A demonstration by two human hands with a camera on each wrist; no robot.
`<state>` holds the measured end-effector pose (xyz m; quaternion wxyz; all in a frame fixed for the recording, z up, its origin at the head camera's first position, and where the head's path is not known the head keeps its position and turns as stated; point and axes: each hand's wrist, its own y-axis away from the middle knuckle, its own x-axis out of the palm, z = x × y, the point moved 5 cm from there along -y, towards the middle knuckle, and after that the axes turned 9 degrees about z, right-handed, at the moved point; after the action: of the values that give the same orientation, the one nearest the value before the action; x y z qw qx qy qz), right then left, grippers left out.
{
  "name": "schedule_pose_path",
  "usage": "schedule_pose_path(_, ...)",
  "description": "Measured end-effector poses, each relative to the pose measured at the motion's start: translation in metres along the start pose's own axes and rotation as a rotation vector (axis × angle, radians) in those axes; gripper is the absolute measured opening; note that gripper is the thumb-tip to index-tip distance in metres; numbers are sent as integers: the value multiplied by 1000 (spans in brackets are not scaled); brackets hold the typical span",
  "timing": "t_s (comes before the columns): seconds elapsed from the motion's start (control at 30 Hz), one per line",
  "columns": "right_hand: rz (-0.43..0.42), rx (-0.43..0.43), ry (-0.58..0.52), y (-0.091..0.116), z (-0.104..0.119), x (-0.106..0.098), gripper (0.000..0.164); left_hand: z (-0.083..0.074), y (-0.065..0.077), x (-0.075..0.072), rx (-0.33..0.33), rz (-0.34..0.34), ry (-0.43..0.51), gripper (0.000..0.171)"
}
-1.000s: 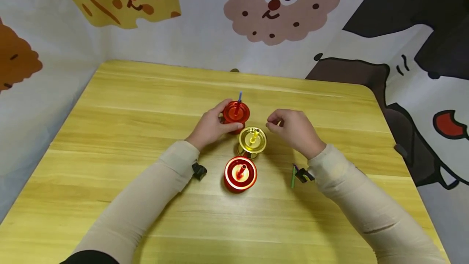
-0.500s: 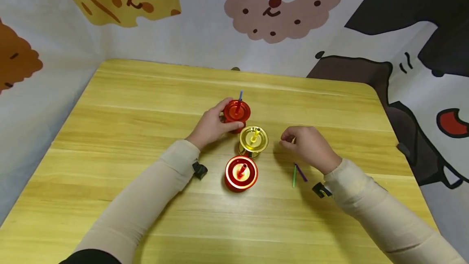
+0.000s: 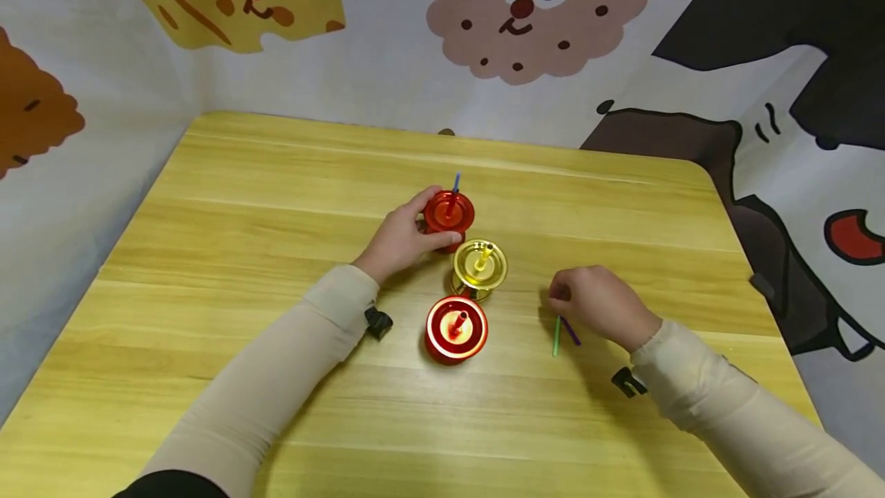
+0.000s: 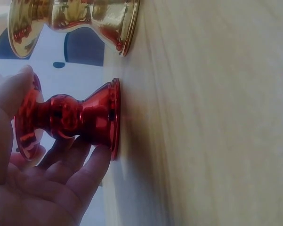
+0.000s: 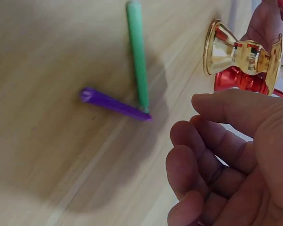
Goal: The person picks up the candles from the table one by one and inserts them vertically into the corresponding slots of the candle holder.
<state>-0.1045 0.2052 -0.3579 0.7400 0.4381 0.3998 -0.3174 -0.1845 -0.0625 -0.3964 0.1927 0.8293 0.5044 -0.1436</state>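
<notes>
My left hand [image 3: 397, 243] holds the far red candle holder [image 4: 66, 115], thumb at its upper dish and fingers around its lower body. A thin blue candle [image 3: 456, 181] stands upright in that holder. My right hand [image 3: 603, 306] hovers over the table, its fingers loosely curled with nothing between them. Just beyond its fingertips lie a green candle [image 5: 138, 56] and a purple candle [image 5: 114, 105], meeting at one end in a V. A gold candle holder [image 3: 462, 252] stands between the hands. Nearer the person is another red candle holder [image 3: 431, 329].
The three holders form a row from near to far on the wooden table [image 3: 276, 421]. Both the gold and the near red holder have a bare upright socket in the middle. A cloth backdrop [image 3: 387, 83] with cartoon prints rises behind the table's back edge.
My right hand has moved from beside the gold candle holder rightward and toward the person, down to the two loose candles. My left hand keeps its hold on the far red candle holder.
</notes>
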Motion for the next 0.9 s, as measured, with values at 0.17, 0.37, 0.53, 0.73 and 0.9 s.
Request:
schedule_pose_path(0.17, 43, 12, -10, 4, -5, 4, 14, 0, 0, 0, 1, -1, -1, 88)
schedule_pose_path(0.37, 118, 38, -52, 8, -10, 11, 17, 0, 1, 0, 0, 2, -6, 90)
schedule_pose_path(0.53, 127, 37, -45, 10, -12, 15, 17, 1, 1, 1, 13, 2, -20, 90)
schedule_pose_path(0.73, 149, 48, -30, 17, -18, 18, 15, 3, 2, 3, 26, -3, -32, 93)
schedule_pose_path(0.9, 145, 51, -24, 20, -23, 18, 16, 4, 5, 1, 65, -4, 23, 98)
